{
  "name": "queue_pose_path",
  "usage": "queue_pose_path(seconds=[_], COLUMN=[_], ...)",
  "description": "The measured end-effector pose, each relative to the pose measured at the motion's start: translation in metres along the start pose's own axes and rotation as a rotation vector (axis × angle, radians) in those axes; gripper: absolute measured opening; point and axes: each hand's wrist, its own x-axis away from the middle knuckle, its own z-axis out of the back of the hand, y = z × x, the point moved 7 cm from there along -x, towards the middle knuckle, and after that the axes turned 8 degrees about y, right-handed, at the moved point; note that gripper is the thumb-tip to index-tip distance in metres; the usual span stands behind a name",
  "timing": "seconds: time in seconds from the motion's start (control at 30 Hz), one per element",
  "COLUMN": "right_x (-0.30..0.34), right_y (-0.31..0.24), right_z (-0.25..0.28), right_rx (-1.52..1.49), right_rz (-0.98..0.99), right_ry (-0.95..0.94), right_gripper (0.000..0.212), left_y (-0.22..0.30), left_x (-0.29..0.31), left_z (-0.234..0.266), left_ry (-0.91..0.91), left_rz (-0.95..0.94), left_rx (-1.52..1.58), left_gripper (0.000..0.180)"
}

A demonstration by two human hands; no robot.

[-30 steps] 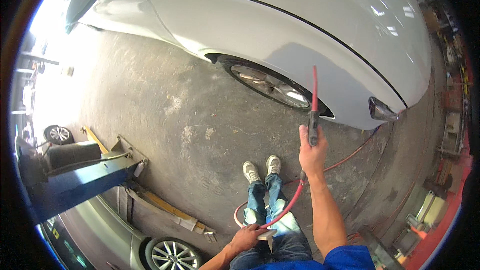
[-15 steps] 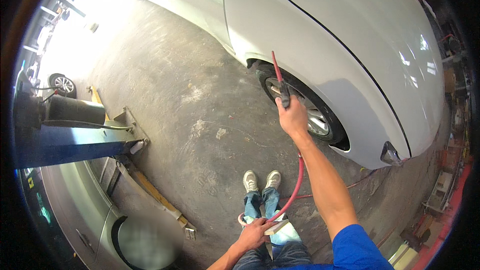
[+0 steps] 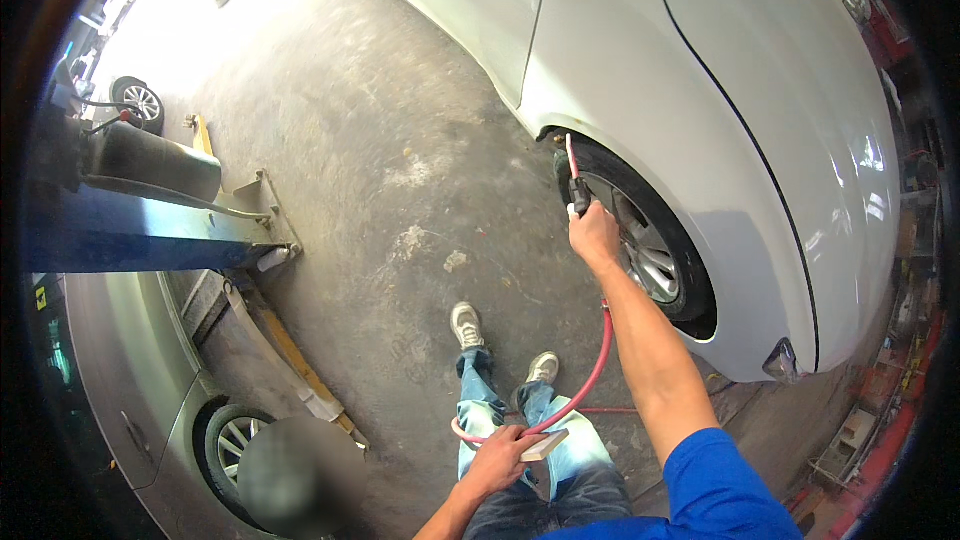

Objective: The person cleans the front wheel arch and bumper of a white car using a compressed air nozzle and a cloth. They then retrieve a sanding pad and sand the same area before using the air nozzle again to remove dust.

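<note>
My right hand is closed round the dark handle of an air blow gun. Its thin red nozzle points away from me, in front of the wheel arch of a white car. Behind the gun is the car's wheel, with silver spokes. A red hose hangs in a curve below the right forearm and passes by my left hand. That hand, low before my thighs, grips a pale flat block; whether it also pinches the hose I cannot tell. A grey dull patch marks the fender.
At left stands a blue lift post with a yellow-edged arm along the floor. Another car is at lower left, beside a blurred round shape. A loose wheel lies farther back. Red shelving runs along the right.
My view has shifted, and the white car sits farther right and lower in it. My feet have moved apart in a step. The blow gun's nozzle appears shorter and lower, against the wheel arch.
</note>
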Motion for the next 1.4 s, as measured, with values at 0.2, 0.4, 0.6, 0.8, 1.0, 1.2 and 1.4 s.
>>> queue_pose_path(seconds=[0.2,0.4,0.6,0.8,1.0,1.2,1.4], right_x=[-0.024,-0.06,-0.097,-0.135,-0.148,-0.132,-0.07], right_y=[-0.023,-0.042,-0.061,-0.076,-0.109,-0.128,-0.127], right_z=[-0.047,-0.121,-0.198,-0.248,-0.27,-0.249,-0.181], right_rx=[-0.004,0.064,0.206,0.211,0.212,0.089,-0.127], right_rz=[-0.134,-0.18,-0.309,-0.418,-0.393,-0.437,-0.459], right_ry=[0.021,-0.013,-0.121,-0.181,-0.147,-0.003,0.171], right_gripper=[0.044,0.049,0.047,0.043,0.046,0.045,0.046], left_y=[-0.04,-0.085,-0.113,-0.137,-0.149,-0.17,-0.184], left_x=[-0.019,-0.051,-0.08,-0.106,-0.128,-0.122,-0.076], left_z=[0.05,0.106,0.154,0.181,0.201,0.207,0.213], left_ry=[-0.01,-0.168,-0.173,-0.115,-0.048,-0.017,-0.154], left_rz=[0.072,0.195,0.26,0.288,0.263,0.283,0.185], left_rx=[0.038,0.115,0.084,0.122,0.157,0.14,-0.014], left_gripper=[0.054,0.053,0.055,0.056,0.05,0.038,0.048])
